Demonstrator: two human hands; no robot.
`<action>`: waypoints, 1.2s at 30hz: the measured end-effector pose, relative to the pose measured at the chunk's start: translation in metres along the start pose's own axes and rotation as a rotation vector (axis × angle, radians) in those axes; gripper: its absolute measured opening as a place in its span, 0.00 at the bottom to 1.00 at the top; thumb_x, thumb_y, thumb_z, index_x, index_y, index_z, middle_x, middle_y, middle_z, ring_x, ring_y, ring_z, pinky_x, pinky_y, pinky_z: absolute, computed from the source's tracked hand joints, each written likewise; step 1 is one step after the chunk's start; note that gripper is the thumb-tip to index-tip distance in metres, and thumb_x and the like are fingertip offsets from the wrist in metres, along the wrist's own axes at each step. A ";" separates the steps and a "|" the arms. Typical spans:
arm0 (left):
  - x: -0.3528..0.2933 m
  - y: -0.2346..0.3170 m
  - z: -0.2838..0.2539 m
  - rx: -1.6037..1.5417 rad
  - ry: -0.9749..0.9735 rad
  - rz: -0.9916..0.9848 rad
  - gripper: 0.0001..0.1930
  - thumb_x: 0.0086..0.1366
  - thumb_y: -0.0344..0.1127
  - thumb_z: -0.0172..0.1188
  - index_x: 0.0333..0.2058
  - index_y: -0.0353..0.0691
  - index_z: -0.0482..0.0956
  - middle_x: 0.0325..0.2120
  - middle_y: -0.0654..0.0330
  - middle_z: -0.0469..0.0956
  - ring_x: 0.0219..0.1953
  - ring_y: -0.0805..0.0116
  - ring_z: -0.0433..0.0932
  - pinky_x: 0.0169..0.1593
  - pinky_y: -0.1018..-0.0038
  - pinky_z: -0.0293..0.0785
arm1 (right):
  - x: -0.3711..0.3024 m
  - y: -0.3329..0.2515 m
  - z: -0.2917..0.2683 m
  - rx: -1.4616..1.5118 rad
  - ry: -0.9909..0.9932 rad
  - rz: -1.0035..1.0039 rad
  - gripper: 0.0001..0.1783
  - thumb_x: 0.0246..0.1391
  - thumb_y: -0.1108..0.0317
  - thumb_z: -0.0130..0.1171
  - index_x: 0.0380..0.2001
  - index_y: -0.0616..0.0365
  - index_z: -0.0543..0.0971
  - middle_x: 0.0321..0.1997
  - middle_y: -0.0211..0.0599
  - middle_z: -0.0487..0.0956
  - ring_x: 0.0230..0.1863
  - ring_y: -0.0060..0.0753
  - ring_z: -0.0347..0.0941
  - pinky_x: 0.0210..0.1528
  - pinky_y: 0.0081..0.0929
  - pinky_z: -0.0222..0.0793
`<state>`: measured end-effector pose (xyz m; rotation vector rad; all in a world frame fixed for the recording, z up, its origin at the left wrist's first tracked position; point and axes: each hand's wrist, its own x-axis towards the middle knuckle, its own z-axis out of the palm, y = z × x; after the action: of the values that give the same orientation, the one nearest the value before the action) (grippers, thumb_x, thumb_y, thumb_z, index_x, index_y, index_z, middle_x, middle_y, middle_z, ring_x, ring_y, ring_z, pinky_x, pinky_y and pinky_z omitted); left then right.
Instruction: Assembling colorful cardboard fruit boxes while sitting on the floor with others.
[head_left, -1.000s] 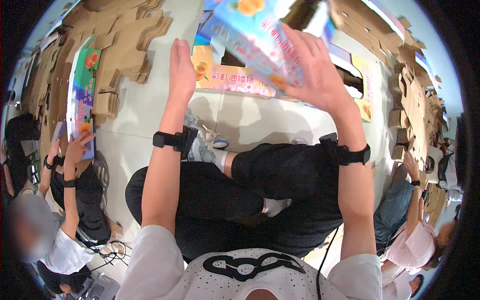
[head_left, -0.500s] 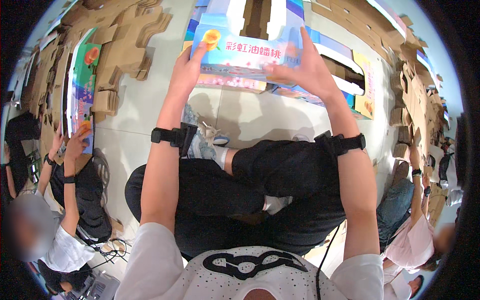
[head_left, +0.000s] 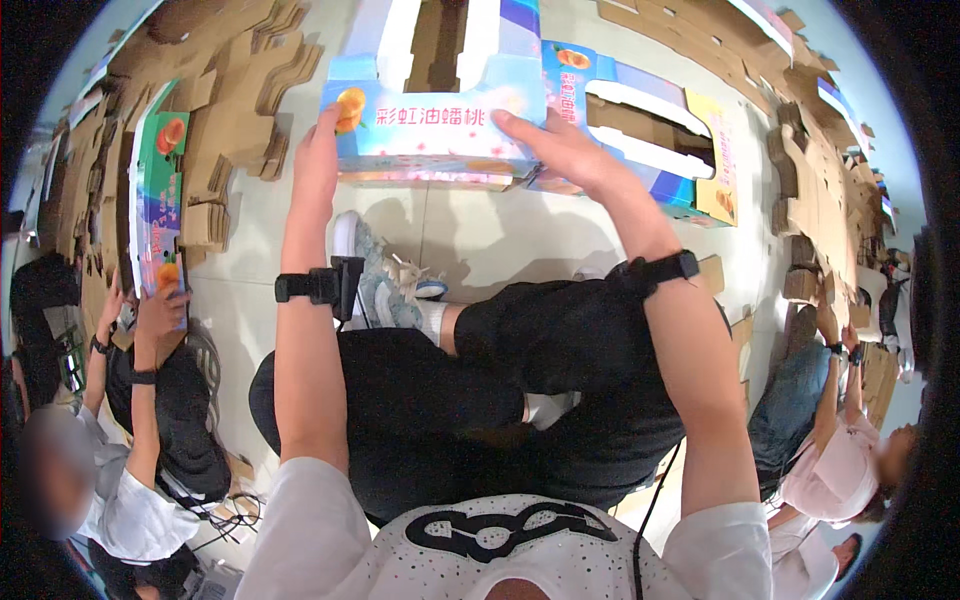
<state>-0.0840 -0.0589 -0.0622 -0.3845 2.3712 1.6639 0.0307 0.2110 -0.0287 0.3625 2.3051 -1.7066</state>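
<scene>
A blue and pink printed cardboard carton (head_left: 432,142) with a peach picture and an open top is in front of me. My left hand (head_left: 318,155) grips its left end, thumb near the front corner. At the right end, my right hand (head_left: 565,150) presses its thumb on the front panel, while its other fingers go behind the corner and are partly hidden. Just right of it stands a second printed carton (head_left: 640,180) with a yellow end and an open top. The far end of the held carton is cut off by the upper edge of the view.
Stacks of flat brown cardboard (head_left: 205,215) lie left, with more cardboard (head_left: 820,170) at right. A person at left handles a green and purple carton (head_left: 160,200); another person (head_left: 830,470) works at right. My crossed legs (head_left: 480,400) are below my arms, on a tiled floor (head_left: 440,225).
The carton has moved left and slightly down, with both my hands moving along. My right thumb, blurred before, now lies on the front panel. More of the second carton shows.
</scene>
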 end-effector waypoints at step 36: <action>0.016 -0.021 0.004 0.066 -0.196 -0.011 0.45 0.67 0.60 0.51 0.68 0.26 0.53 0.64 0.41 0.63 0.67 0.53 0.63 0.66 0.66 0.59 | 0.008 0.018 -0.025 0.440 0.166 0.245 0.47 0.47 0.39 0.68 0.63 0.56 0.66 0.55 0.42 0.74 0.54 0.40 0.73 0.57 0.43 0.68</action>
<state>-0.0922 -0.0636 -0.0868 -0.2123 2.2686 1.5368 0.0284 0.2405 -0.0408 0.8610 1.8669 -2.1043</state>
